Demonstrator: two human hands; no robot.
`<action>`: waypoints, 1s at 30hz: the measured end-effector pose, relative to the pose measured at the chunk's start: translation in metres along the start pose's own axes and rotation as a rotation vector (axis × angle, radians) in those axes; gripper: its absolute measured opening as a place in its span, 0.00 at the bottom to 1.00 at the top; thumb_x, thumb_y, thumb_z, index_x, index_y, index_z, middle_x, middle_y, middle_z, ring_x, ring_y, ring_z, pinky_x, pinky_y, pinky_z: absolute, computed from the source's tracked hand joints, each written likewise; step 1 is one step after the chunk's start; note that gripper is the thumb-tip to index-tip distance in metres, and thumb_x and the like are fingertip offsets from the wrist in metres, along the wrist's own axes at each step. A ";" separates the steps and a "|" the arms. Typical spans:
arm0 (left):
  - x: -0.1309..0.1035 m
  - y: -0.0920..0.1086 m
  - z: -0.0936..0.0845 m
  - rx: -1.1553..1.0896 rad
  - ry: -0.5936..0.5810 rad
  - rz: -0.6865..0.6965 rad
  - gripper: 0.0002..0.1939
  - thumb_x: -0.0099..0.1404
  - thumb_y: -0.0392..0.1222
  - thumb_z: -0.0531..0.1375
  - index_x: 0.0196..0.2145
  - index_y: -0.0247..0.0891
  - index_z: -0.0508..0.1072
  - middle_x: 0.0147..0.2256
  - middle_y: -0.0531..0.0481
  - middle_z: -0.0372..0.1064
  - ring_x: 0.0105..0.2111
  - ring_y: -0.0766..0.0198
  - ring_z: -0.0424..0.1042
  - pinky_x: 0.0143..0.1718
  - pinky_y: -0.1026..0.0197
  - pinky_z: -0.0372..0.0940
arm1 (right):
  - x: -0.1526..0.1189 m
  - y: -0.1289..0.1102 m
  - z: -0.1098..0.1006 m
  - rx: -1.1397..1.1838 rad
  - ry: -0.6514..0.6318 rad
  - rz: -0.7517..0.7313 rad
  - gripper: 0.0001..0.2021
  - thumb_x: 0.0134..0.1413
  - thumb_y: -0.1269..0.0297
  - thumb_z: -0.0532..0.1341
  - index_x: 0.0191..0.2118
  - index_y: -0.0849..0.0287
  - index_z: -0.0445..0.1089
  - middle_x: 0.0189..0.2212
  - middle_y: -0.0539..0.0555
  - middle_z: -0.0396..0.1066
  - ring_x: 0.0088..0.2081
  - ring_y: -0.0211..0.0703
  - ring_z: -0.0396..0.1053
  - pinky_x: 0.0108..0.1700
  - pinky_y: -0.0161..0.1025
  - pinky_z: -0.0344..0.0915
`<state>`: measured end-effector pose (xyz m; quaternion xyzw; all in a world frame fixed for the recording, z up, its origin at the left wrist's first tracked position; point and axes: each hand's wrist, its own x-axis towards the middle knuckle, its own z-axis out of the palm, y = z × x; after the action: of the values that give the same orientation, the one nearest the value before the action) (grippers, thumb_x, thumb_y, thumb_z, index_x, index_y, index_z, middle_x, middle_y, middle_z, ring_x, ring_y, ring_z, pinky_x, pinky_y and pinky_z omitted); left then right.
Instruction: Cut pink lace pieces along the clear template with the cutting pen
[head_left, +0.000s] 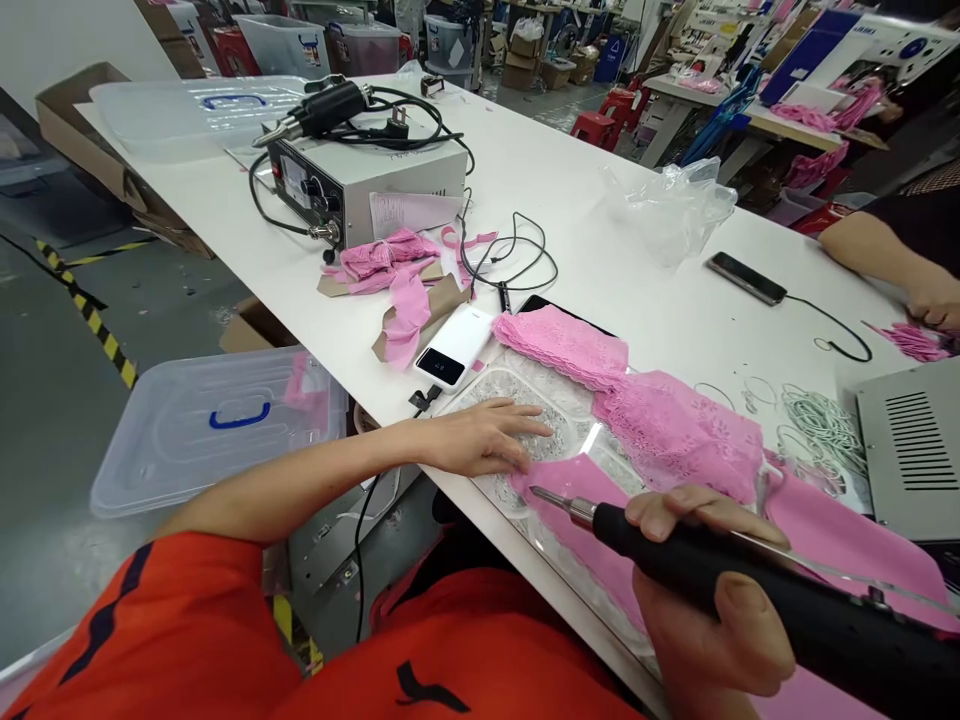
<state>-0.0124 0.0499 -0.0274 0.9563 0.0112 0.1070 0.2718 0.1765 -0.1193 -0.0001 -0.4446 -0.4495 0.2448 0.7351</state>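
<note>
My right hand [712, 590] is wrapped round a thick black handheld tool [750, 575], whose metal tip points left, over or on a smooth pink fabric piece [581, 480]. My left hand [487, 438] lies with fingers spread over a clear compartment tray [536, 385] of small bits, its lower fingers by the fabric's left end. Whether the tip touches the fabric is hard to tell. Beyond the hands, pink lace fabric [675, 425] stretches across the tray, and more plain pink fabric [847, 530] lies to the right.
A grey control box [405, 165] carries another black tool [330, 108]. A white power bank [457, 345], cables and pink scraps [386, 258] lie nearer. At right are a phone [746, 278], another grey box [911, 450] and a person's hand [937, 300].
</note>
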 end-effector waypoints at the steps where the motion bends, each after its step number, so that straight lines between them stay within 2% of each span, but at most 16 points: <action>1: 0.001 0.001 0.000 0.003 -0.002 -0.009 0.10 0.70 0.39 0.56 0.40 0.39 0.78 0.62 0.41 0.60 0.66 0.47 0.50 0.64 0.41 0.50 | 0.000 0.001 -0.001 -0.003 0.003 0.004 0.13 0.50 0.56 0.61 0.40 0.57 0.69 0.35 0.52 0.66 0.29 0.39 0.62 0.36 0.45 0.63; 3: 0.003 0.002 -0.001 0.002 0.000 -0.027 0.09 0.70 0.40 0.57 0.37 0.39 0.78 0.62 0.42 0.60 0.66 0.47 0.50 0.64 0.42 0.50 | -0.001 0.001 -0.002 -0.004 0.016 0.024 0.13 0.50 0.56 0.61 0.40 0.57 0.69 0.35 0.52 0.66 0.29 0.39 0.62 0.37 0.46 0.63; 6: 0.003 0.002 -0.002 -0.007 0.005 -0.026 0.10 0.70 0.37 0.55 0.41 0.39 0.78 0.62 0.41 0.60 0.66 0.48 0.51 0.64 0.41 0.50 | 0.000 -0.001 0.000 0.005 0.034 0.028 0.13 0.49 0.57 0.60 0.39 0.58 0.69 0.36 0.52 0.66 0.29 0.39 0.62 0.37 0.45 0.62; 11: 0.001 -0.001 -0.003 0.022 -0.050 -0.020 0.26 0.61 0.22 0.51 0.48 0.44 0.77 0.63 0.47 0.57 0.67 0.51 0.48 0.65 0.41 0.48 | 0.001 -0.004 0.003 0.008 0.022 0.023 0.12 0.50 0.57 0.60 0.39 0.58 0.69 0.35 0.52 0.66 0.29 0.39 0.62 0.37 0.45 0.61; 16: 0.001 -0.002 0.000 0.057 -0.079 -0.034 0.29 0.58 0.21 0.53 0.50 0.46 0.76 0.64 0.48 0.56 0.67 0.49 0.46 0.65 0.39 0.45 | 0.002 -0.004 0.008 0.043 0.005 0.014 0.11 0.51 0.59 0.60 0.39 0.57 0.69 0.35 0.52 0.66 0.29 0.39 0.63 0.36 0.44 0.62; 20: 0.001 0.000 0.001 0.078 -0.075 -0.028 0.25 0.63 0.23 0.52 0.51 0.43 0.75 0.64 0.47 0.57 0.67 0.48 0.46 0.65 0.38 0.45 | 0.004 -0.002 0.017 0.079 -0.010 -0.014 0.11 0.53 0.59 0.60 0.40 0.57 0.70 0.35 0.51 0.67 0.28 0.38 0.64 0.35 0.44 0.64; 25: 0.000 0.001 -0.002 -0.006 -0.004 -0.041 0.15 0.70 0.32 0.53 0.45 0.42 0.77 0.63 0.44 0.59 0.67 0.50 0.49 0.65 0.39 0.47 | 0.004 -0.001 0.021 0.083 -0.035 -0.007 0.11 0.52 0.59 0.61 0.41 0.56 0.70 0.36 0.51 0.67 0.29 0.38 0.65 0.35 0.43 0.66; 30: 0.000 0.001 -0.005 -0.090 -0.019 -0.085 0.07 0.67 0.36 0.60 0.41 0.41 0.77 0.63 0.43 0.57 0.68 0.49 0.46 0.65 0.39 0.45 | 0.002 -0.003 0.012 0.062 -0.010 -0.006 0.12 0.51 0.58 0.61 0.40 0.57 0.70 0.35 0.52 0.68 0.28 0.39 0.65 0.35 0.45 0.66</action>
<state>-0.0137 0.0517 -0.0226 0.9427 0.0445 0.0869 0.3190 0.1673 -0.1137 0.0058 -0.4189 -0.4470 0.2586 0.7469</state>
